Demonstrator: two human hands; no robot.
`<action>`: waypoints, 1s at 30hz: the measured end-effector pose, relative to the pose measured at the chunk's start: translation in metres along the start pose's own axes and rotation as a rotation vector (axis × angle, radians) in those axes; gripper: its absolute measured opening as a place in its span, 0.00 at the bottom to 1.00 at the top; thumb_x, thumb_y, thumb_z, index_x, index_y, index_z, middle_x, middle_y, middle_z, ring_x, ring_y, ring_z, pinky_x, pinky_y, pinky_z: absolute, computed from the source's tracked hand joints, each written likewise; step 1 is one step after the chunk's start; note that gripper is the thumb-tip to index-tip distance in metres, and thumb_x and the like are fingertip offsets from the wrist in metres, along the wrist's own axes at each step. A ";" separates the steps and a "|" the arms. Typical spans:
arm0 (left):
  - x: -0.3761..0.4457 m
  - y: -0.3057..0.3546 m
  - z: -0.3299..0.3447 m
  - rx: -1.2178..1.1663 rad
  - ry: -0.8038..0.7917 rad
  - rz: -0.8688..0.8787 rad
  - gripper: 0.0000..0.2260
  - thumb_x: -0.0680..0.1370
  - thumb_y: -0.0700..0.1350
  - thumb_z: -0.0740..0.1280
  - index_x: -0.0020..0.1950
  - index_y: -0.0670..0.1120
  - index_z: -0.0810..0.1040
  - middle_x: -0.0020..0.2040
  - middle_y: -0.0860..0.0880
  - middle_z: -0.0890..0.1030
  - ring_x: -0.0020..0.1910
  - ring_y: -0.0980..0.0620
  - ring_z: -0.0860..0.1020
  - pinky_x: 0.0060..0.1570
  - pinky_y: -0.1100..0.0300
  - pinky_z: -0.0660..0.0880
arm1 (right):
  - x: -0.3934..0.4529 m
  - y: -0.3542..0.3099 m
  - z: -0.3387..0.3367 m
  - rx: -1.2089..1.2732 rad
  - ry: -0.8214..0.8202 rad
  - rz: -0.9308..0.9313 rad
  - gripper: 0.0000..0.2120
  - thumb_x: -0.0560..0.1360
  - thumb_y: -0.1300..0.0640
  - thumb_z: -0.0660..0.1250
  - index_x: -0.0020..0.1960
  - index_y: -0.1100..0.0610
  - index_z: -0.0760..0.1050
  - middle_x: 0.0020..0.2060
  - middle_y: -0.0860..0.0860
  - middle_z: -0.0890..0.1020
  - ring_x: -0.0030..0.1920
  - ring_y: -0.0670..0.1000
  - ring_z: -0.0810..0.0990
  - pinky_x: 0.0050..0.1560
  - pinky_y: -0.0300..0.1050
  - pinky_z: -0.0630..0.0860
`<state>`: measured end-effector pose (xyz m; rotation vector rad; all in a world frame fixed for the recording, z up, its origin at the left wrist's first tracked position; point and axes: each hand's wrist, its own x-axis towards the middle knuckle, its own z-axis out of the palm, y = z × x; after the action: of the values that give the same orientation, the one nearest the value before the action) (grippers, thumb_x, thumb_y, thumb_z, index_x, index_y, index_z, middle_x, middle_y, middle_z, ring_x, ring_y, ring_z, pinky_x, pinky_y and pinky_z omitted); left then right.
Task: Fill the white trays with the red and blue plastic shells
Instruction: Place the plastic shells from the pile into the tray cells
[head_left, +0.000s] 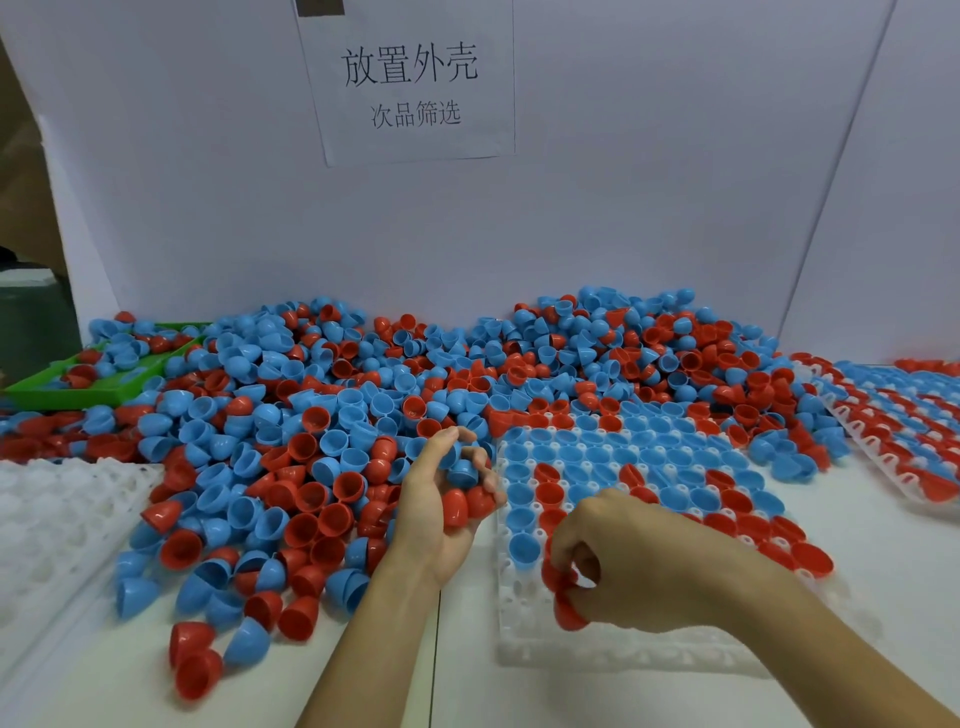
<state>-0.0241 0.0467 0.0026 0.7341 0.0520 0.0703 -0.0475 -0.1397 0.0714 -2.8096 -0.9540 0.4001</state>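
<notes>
A big heap of red and blue plastic shells (332, 415) covers the table's middle and back. A white tray (613, 657) lies at front centre-right, most of its pockets filled with blue and red shells. My left hand (441, 509), palm up at the tray's left edge, cups several shells, red and blue. My right hand (639, 566) hovers over the tray's near left pockets, its fingers curled round red shells (563, 597).
An unfilled white tray (57, 514) lies at the left front. A filled tray (904, 431) sits at the far right. A green tray (67, 389) with loose shells stands back left. A white wall with a paper sign (410, 83) closes the back.
</notes>
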 end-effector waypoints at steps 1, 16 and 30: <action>0.000 0.000 0.000 0.000 0.003 -0.001 0.09 0.72 0.49 0.69 0.46 0.45 0.75 0.35 0.46 0.75 0.30 0.50 0.73 0.33 0.56 0.74 | 0.002 -0.004 0.003 -0.010 0.012 -0.012 0.11 0.74 0.50 0.73 0.55 0.49 0.82 0.36 0.39 0.77 0.35 0.42 0.77 0.33 0.34 0.73; 0.000 0.000 0.001 -0.006 0.003 -0.002 0.09 0.71 0.49 0.70 0.45 0.45 0.76 0.35 0.46 0.76 0.30 0.51 0.74 0.33 0.57 0.74 | 0.021 -0.027 0.030 -0.220 0.061 -0.048 0.10 0.77 0.53 0.68 0.55 0.56 0.78 0.43 0.51 0.79 0.41 0.50 0.79 0.46 0.45 0.80; -0.001 0.001 0.001 0.005 0.019 -0.018 0.10 0.71 0.49 0.69 0.46 0.45 0.76 0.35 0.46 0.76 0.30 0.50 0.74 0.32 0.57 0.74 | 0.022 -0.023 0.018 -0.153 -0.027 -0.020 0.11 0.77 0.55 0.68 0.57 0.56 0.79 0.48 0.51 0.83 0.45 0.51 0.82 0.50 0.49 0.83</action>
<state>-0.0249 0.0467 0.0045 0.7378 0.0764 0.0601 -0.0491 -0.1070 0.0544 -2.9355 -1.0604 0.3788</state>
